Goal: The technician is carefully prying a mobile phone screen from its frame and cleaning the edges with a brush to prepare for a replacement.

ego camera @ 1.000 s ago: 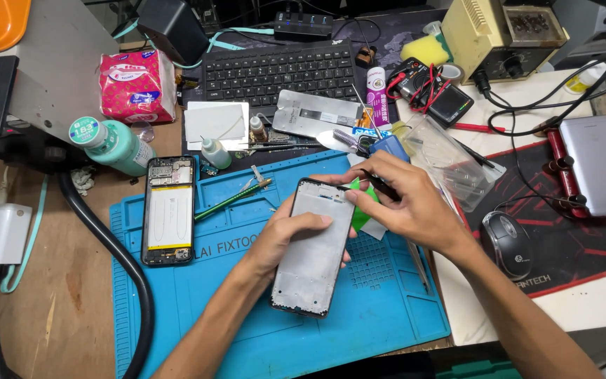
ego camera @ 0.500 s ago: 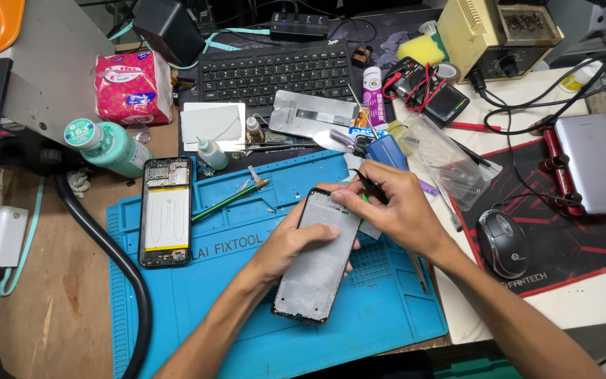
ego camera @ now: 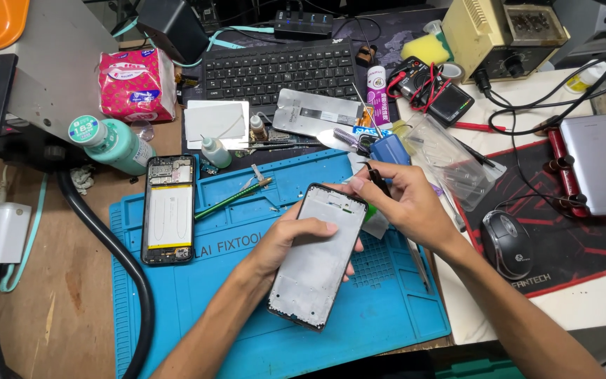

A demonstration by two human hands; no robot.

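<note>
My left hand point(ego camera: 285, 242) grips a phone frame point(ego camera: 317, 270) with a silver back plate and black rim, holding it tilted over the blue repair mat point(ego camera: 247, 330). My right hand point(ego camera: 405, 203) pinches a thin black tool point(ego camera: 375, 177) at the frame's top right corner. An opened phone body point(ego camera: 169, 209) with a pale battery lies on the mat's left side. A green-handled tool point(ego camera: 233, 198) rests on the mat between them.
Black keyboard point(ego camera: 282, 70) at the back, pink tissue pack point(ego camera: 137, 84), teal bottle point(ego camera: 110, 144), metal plate point(ego camera: 317, 112), clear plastic bag point(ego camera: 450, 161). Black mouse point(ego camera: 508, 242) and a silver phone point(ego camera: 601, 172) on the red-black mat at right. Black hose point(ego camera: 117, 260) curves along the left.
Both hands and the phone frame have shifted slightly, the frame tilting more; the right hand's tool stays at the frame's top corner.
</note>
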